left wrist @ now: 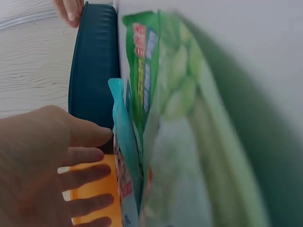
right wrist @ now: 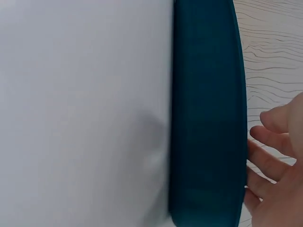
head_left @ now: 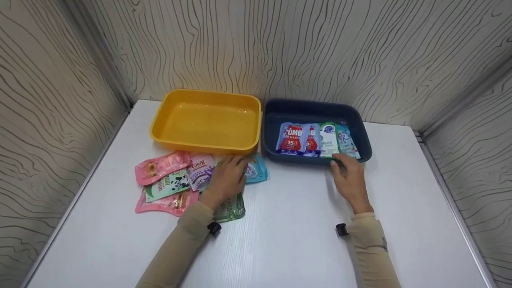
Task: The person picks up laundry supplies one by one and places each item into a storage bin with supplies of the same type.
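My left hand [head_left: 227,178] is over a pile of flat pouches, fingers spread and nearly straight. In the left wrist view its fingertips come right at a light blue pouch [left wrist: 124,137], with a green pouch [left wrist: 180,142] beyond. The hand partly hides the blue pouch [head_left: 258,170] and a purple pouch [head_left: 200,170] in the head view. My right hand [head_left: 350,182] has its relaxed fingers at the front rim of the dark blue bin [head_left: 296,159]. Inside that bin lie two red-and-blue pouches [head_left: 292,138], a green-and-white pouch [head_left: 329,140] and a light blue pouch [head_left: 347,142].
A yellow bin [head_left: 204,147] stands left of the dark blue one, behind the pile. Pink pouches [head_left: 162,166] and a panda-printed green pouch [head_left: 168,186] overlap at the pile's left. Patterned panels [head_left: 224,48] close off the back and sides of the white table [head_left: 288,232].
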The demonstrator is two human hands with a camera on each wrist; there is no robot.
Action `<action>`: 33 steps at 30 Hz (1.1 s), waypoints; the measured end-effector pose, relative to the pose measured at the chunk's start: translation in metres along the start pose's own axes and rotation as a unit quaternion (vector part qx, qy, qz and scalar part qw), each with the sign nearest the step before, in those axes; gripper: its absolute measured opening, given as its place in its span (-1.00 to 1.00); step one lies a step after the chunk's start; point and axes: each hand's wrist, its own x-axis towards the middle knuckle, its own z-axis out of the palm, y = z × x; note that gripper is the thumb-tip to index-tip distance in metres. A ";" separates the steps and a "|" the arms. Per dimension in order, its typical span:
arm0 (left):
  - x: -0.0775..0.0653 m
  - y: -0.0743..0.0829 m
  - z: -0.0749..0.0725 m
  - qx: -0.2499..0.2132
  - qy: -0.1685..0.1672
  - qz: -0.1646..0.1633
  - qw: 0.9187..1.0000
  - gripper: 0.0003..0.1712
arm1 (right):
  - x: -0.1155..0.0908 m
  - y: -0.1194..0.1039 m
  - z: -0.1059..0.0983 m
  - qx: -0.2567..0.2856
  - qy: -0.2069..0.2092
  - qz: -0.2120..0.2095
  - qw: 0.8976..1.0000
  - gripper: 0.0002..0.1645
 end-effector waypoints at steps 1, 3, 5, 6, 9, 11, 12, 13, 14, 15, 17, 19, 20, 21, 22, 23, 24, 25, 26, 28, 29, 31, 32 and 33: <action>0.000 -0.002 -0.002 0.006 -0.004 -0.012 1.000 -0.45 | -0.001 0.001 0.001 -0.007 -0.003 -0.001 1.000 -0.64; 0.000 -0.007 -0.005 0.014 -0.022 -0.038 0.999 -0.42 | -0.003 0.002 0.002 -0.021 -0.014 -0.003 1.000 -0.61; 0.000 -0.011 -0.009 0.012 -0.047 -0.065 0.997 -0.38 | -0.004 0.004 0.001 -0.040 -0.035 0.000 0.999 -0.56; 0.000 -0.013 -0.010 0.008 -0.059 -0.078 0.995 -0.37 | -0.005 0.004 0.000 -0.050 -0.045 0.000 0.998 -0.53; -0.001 -0.018 -0.011 -0.007 -0.088 -0.106 0.990 -0.33 | -0.008 0.005 -0.002 -0.075 -0.071 0.005 0.995 -0.48; -0.001 -0.019 -0.012 -0.020 -0.092 -0.113 0.989 -0.31 | -0.011 0.006 -0.002 -0.091 -0.077 0.006 0.993 -0.47; -0.001 -0.020 -0.012 -0.026 -0.091 -0.114 0.989 -0.30 | -0.012 0.005 -0.003 -0.094 -0.075 0.004 0.993 -0.47; -0.001 -0.020 -0.012 -0.030 -0.089 -0.114 0.989 -0.30 | -0.012 0.005 -0.003 -0.095 -0.074 0.005 0.993 -0.47; -0.001 -0.020 -0.013 -0.033 -0.087 -0.115 0.989 -0.29 | -0.013 0.005 -0.003 -0.095 -0.073 0.005 0.993 -0.47; 0.000 -0.020 -0.013 -0.036 -0.086 -0.116 0.989 -0.28 | -0.013 0.005 -0.003 -0.092 -0.072 0.005 0.993 -0.47; 0.001 -0.019 -0.014 -0.042 -0.086 -0.123 0.988 -0.25 | -0.012 0.005 -0.004 -0.085 -0.070 0.003 0.994 -0.47; 0.002 -0.019 -0.015 -0.050 -0.087 -0.132 0.986 -0.20 | -0.011 0.005 -0.004 -0.080 -0.068 -0.001 0.994 -0.47; 0.003 -0.018 -0.015 -0.058 -0.087 -0.137 0.985 -0.16 | -0.010 0.005 -0.004 -0.080 -0.066 -0.005 0.995 -0.47; 0.004 -0.017 -0.016 -0.068 -0.087 -0.142 0.984 -0.13 | -0.009 0.006 -0.004 -0.079 -0.064 -0.008 0.995 -0.47; 0.004 -0.016 -0.017 -0.077 -0.088 -0.147 0.982 -0.10 | -0.009 0.006 -0.004 -0.079 -0.061 -0.011 0.995 -0.47; 0.005 -0.016 -0.017 -0.087 -0.089 -0.152 0.980 -0.08 | -0.009 0.007 -0.004 -0.079 -0.060 -0.013 0.995 -0.47; 0.005 -0.015 -0.017 -0.098 -0.089 -0.155 0.979 -0.07 | -0.008 0.007 -0.004 -0.079 -0.058 -0.016 0.995 -0.47; 0.006 -0.014 -0.018 -0.108 -0.089 -0.156 0.978 -0.07 | -0.008 0.008 -0.005 -0.079 -0.057 -0.017 0.995 -0.47; 0.007 -0.014 -0.018 -0.117 -0.089 -0.157 0.977 -0.09 | -0.009 0.008 -0.005 -0.078 -0.057 -0.016 0.995 -0.47; 0.007 -0.013 -0.019 -0.136 -0.091 -0.159 0.974 -0.13 | -0.009 0.009 -0.005 -0.071 -0.058 -0.014 0.996 -0.47; 0.007 -0.013 -0.018 -0.148 -0.091 -0.160 0.972 -0.15 | -0.008 0.009 -0.005 -0.066 -0.058 -0.013 0.996 -0.46; 0.006 -0.013 -0.019 -0.174 -0.095 -0.163 0.967 -0.17 | -0.008 0.009 -0.005 -0.059 -0.057 -0.010 0.997 -0.47; 0.006 -0.013 -0.018 -0.188 -0.096 -0.166 0.963 -0.17 | -0.008 0.010 -0.005 -0.055 -0.056 -0.008 0.997 -0.47; 0.005 -0.013 -0.018 -0.203 -0.099 -0.171 0.959 -0.17 | -0.008 0.010 -0.005 -0.051 -0.055 -0.007 0.997 -0.47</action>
